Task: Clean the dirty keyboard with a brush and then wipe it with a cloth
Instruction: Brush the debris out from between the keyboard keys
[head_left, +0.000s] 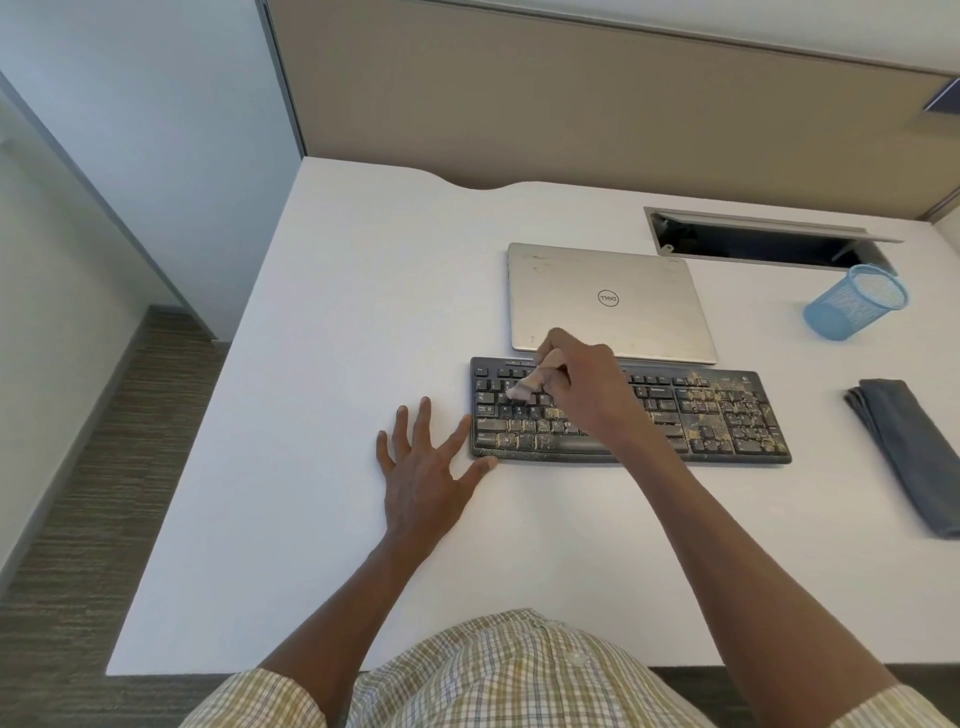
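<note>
A black keyboard (727, 415) lies on the white desk (363, 312), with yellowish crumbs over its lower left keys and its number pad. My right hand (582, 384) grips a small wooden-handled brush (530, 382), whose pale bristles touch the upper left keys. My left hand (426, 467) lies flat on the desk with fingers spread, its thumb and forefinger touching the keyboard's left end. A folded grey cloth (909, 452) rests on the desk to the right of the keyboard.
A closed silver laptop (613, 301) sits just behind the keyboard. A blue mesh pen cup (852, 304) lies tipped at the back right, next to an open cable slot (769, 241). The desk's left edge drops to carpet.
</note>
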